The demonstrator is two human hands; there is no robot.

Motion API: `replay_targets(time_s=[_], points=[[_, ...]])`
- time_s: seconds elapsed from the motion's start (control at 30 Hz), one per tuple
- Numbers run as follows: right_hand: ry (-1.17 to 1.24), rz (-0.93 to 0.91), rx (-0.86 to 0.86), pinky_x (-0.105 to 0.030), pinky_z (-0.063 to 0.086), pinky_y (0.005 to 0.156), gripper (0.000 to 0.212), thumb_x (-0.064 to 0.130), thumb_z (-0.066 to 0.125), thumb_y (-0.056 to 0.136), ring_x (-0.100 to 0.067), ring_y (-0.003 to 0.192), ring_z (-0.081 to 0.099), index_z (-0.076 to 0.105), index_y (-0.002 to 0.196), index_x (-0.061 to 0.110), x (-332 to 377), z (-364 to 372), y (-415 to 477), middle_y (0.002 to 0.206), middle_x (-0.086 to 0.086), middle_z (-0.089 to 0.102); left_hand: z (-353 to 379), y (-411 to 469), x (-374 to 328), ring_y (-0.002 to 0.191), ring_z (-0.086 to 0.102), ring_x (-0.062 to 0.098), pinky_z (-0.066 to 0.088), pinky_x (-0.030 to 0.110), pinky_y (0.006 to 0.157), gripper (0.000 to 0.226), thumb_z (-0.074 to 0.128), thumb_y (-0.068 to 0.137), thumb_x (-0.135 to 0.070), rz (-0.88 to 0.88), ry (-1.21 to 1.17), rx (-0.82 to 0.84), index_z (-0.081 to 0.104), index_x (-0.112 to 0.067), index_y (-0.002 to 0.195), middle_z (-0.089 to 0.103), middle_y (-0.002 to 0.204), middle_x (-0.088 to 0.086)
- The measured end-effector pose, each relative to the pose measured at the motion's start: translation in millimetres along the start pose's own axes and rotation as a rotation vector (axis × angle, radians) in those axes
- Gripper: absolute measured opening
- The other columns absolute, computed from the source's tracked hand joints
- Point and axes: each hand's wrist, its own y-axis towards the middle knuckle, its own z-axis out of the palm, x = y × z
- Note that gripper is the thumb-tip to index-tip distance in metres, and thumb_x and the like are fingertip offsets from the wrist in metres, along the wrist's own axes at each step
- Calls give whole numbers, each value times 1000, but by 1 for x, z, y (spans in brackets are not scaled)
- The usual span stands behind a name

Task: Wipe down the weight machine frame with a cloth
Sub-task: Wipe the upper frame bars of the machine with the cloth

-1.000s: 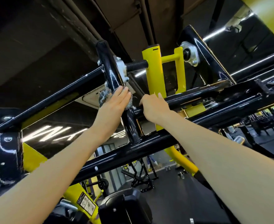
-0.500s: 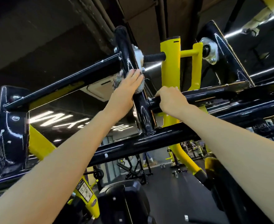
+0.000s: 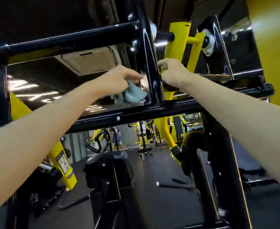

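Observation:
The black weight machine frame fills the upper view: a slanted upright post joins a lower crossbar. My left hand grips a blue-grey cloth, which hangs against the left side of the post just above the crossbar. My right hand is on the post's right side with fingers curled round a dark bar end; the grip itself is partly hidden by the hand.
Yellow machine arms rise behind the post. A black seat pad and lower frame beams stand below. A yellow leg with a label is at left. Other gym machines stand far across the dark floor.
My left hand has slid down the post with the cloth, from near the upper bolt plate to just above the lower crossbar. My view has tilted downward. The right hand stays at the bar.

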Motion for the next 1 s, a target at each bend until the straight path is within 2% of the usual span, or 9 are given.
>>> replay_targets(time_s=[0.07,0.13,0.3,0.4,0.53,0.6,0.7,0.83,1.0], points=[[144,4,-61,-23,47,79,37,-6,46,91,-23,109,58,62,121,7,19,10,-7,113,-10,61,-19,-9,-8,117,54,8,48,24,95,66,35,80,24,-39,-212,35,62,-18,123,61,125,-1],[272,32,-39,-23,49,82,30,-4,53,89,-20,101,59,67,112,10,42,23,-16,104,-6,64,-36,-24,-7,113,58,13,52,34,92,65,35,77,24,-74,-353,180,66,-18,118,62,122,0],[639,299,205,-35,57,71,35,19,42,99,-26,84,65,51,132,9,89,51,-55,104,-17,65,-49,-57,15,90,57,30,47,32,67,50,35,74,23,-237,-442,420,61,-9,103,57,110,21],[530,371,484,-36,56,72,40,41,47,98,-25,89,65,51,129,17,99,62,-82,109,-14,63,-52,-74,22,76,56,24,48,25,56,39,35,80,23,-317,-430,472,56,1,105,54,93,19],[480,385,568,-32,56,72,59,38,70,79,-21,101,65,52,130,12,108,75,-102,121,-14,63,-60,-103,25,68,56,22,46,18,39,37,35,84,21,-401,-490,509,48,-6,104,54,87,16],[472,378,621,-31,57,72,81,29,76,70,-21,111,63,43,141,12,111,76,-107,128,-12,61,-68,-113,30,76,60,23,50,20,43,53,35,86,20,-453,-588,487,41,-10,129,56,96,18],[547,353,686,-32,60,74,67,-2,67,81,-23,107,64,40,141,13,119,78,-116,128,-14,60,-79,-129,40,89,64,28,56,27,52,65,35,85,20,-496,-744,452,31,-8,143,58,107,21],[536,290,744,-27,57,64,59,-15,51,85,-23,93,62,46,136,14,127,81,-121,116,-15,61,-78,-146,49,84,69,24,59,31,63,66,34,81,21,-496,-789,445,36,-10,140,64,104,16],[477,272,561,-17,40,54,39,-9,47,84,-9,69,49,65,114,9,122,87,-129,75,3,62,-64,-173,56,88,67,25,57,34,70,37,50,83,15,-497,-692,572,53,-13,108,67,102,14]])
